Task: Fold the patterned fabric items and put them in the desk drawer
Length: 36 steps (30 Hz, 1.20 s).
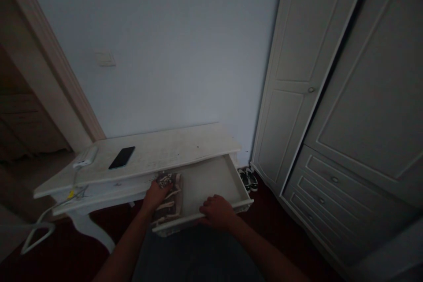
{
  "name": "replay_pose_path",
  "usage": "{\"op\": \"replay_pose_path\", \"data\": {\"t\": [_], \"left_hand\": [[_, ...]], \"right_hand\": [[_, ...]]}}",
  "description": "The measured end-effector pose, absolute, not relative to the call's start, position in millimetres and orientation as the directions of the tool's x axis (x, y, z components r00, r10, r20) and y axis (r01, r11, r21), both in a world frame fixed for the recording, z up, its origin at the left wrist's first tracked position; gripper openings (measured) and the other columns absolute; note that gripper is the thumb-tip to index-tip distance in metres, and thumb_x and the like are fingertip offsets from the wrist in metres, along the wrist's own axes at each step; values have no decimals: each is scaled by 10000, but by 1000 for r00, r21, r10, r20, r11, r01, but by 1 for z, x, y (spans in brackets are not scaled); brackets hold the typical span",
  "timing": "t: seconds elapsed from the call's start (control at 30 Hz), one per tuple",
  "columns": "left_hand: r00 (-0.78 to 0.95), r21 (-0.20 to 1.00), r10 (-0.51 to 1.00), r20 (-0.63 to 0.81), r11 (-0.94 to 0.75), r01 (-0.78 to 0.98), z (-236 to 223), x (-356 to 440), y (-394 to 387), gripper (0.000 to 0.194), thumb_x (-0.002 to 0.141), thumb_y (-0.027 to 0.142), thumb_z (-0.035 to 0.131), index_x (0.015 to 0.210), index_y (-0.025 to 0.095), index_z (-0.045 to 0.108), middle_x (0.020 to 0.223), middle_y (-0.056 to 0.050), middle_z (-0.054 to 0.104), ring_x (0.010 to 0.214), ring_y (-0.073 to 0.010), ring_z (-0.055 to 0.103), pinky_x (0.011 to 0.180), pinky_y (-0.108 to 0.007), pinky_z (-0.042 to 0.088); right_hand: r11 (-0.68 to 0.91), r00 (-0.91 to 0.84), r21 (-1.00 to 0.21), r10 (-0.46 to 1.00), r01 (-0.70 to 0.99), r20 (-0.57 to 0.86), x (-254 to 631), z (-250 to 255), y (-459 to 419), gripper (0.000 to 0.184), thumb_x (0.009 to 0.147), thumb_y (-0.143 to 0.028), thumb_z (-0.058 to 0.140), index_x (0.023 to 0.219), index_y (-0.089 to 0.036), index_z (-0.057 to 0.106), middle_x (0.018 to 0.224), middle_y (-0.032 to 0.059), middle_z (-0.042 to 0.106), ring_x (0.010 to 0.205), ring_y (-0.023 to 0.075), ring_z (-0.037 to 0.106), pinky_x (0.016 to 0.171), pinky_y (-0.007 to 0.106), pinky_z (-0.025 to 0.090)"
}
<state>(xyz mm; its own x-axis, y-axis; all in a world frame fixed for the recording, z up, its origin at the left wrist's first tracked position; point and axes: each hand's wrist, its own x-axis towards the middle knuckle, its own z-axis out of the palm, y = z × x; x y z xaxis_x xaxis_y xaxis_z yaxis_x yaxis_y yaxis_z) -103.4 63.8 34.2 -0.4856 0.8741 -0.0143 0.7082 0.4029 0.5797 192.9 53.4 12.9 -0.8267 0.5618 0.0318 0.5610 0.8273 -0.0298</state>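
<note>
A white drawer is pulled out of the white console table. At its left end lies a folded brown-and-cream patterned cloth. My left hand is closed on the upper part of this cloth, inside the drawer; some of its fingers are hidden in the dim light. My right hand curls over the top of the drawer's front panel, with the thumb on the outer side.
A dark phone and a white device with a cable lie on the tabletop. Black-and-white shoes stand on the red floor beyond the drawer's right end. A wardrobe rises at the right.
</note>
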Motion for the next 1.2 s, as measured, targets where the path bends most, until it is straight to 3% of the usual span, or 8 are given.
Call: {"op": "replay_pose_path", "data": {"t": [0.3, 0.47, 0.6, 0.7, 0.8, 0.93, 1.07, 1.2], "left_hand": [[-396, 356, 918, -10, 374, 857, 28, -74, 13, 569, 935, 160, 486, 1496, 116, 399, 1489, -262, 626, 1282, -333, 700, 997, -398, 537], [-256, 143, 966, -37, 258, 955, 43, -61, -15, 673, 909, 165, 527, 1567, 154, 387, 1616, -270, 496, 1238, -403, 715, 1004, -476, 545], [-42, 282, 996, 81, 17, 959, 63, -33, 4, 792, 915, 105, 461, 1660, 308, 286, 1685, -107, 477, 1443, -270, 583, 1148, -387, 471], [55, 207, 993, 109, -77, 975, 60, -8, 32, 833, 934, 132, 404, 1714, 197, 118, 1780, -125, 276, 1613, -243, 334, 1261, -395, 354], [110, 128, 988, -108, -95, 987, 35, 2, 54, 842, 922, 371, 557, 1666, 74, 299, 1729, -229, 332, 1589, -345, 376, 1266, -457, 355], [109, 95, 967, -228, -90, 991, -2, -1, 68, 1054, 809, 630, 629, 1627, 18, 369, 1706, -285, 293, 1598, -461, 280, 1272, -584, 310], [16, 22, 988, -154, -12, 1000, -13, -4, 83, 963, 862, 454, 561, 1663, 16, 256, 1761, -237, 166, 1643, -421, 158, 1304, -558, 219], [-244, -56, 970, 8, 244, 968, -10, 0, 103, 819, 1005, 398, 350, 1630, -108, 198, 1721, -362, 229, 1601, -491, 259, 1273, -615, 199]], "right_hand": [[821, -816, -22, 570, 570, 95, 192, -1, 53, 541, 1035, -690, 514, 1033, -200, 745, 986, 97, 789, 975, 266, 722, 842, 381, 494], [820, -817, 8, 569, 572, 99, 190, -1, 53, 567, 1017, -713, 532, 1044, -188, 746, 987, 106, 788, 968, 270, 720, 826, 381, 489], [802, -798, 11, 593, 597, 108, 186, -8, 52, 553, 1005, -694, 564, 1073, -176, 747, 983, 120, 781, 982, 284, 710, 846, 397, 492], [823, -815, -13, 564, 567, 131, 191, -15, 52, 496, 1018, -635, 577, 1115, -173, 728, 1020, 119, 770, 1007, 287, 691, 873, 405, 487], [836, -809, -78, 545, 543, 219, 214, -17, 51, 468, 1014, -621, 601, 1197, -197, 684, 1165, 110, 739, 1083, 281, 649, 935, 413, 463], [769, -732, -119, 636, 628, 247, 257, -15, 53, 467, 994, -638, 641, 1200, -219, 665, 1243, 98, 702, 1141, 285, 600, 986, 428, 419], [738, -717, -78, 671, 670, 186, 276, -16, 55, 328, 1001, -527, 689, 1064, -205, 680, 1117, 77, 717, 1096, 269, 593, 970, 414, 402], [734, -707, -58, 670, 677, 227, 272, -28, 52, 323, 963, -519, 737, 1009, -210, 656, 1060, 52, 717, 1026, 249, 591, 924, 401, 401]]}}
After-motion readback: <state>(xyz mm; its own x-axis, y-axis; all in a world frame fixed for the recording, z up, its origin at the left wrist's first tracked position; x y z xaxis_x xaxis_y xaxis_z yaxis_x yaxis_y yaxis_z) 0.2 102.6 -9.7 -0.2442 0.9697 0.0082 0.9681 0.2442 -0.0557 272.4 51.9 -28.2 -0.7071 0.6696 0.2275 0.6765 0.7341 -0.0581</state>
